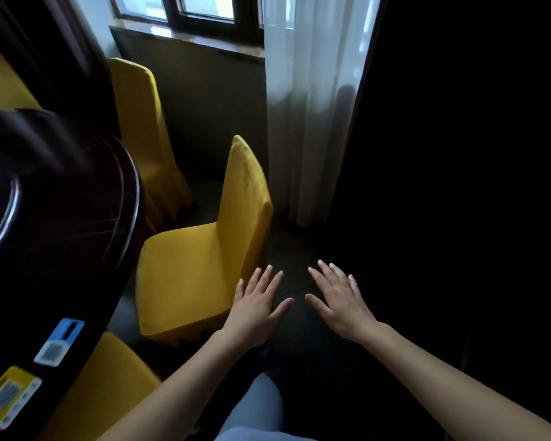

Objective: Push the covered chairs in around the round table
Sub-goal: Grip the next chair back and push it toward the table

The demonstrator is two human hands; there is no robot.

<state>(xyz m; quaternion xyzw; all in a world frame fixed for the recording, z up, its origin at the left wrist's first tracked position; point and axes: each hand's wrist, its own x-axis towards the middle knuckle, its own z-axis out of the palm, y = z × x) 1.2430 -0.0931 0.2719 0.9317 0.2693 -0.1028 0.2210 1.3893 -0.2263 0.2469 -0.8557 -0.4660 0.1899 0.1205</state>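
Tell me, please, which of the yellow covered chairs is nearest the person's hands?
The middle chair, whose seat faces the round table; the left hand hovers beside its backrest. The other chairs stand farther off.

Dim room; daylight is coming only through the window point(204, 9) and sheer curtain point(312, 100) at top, glaring on the sill point(185, 38) and leaving the right side falling into near-black shadow. The dark table point(61, 192) at left is smearing with blur, its rim catching thin highlights. Wide-angle distortion is bending the edges.
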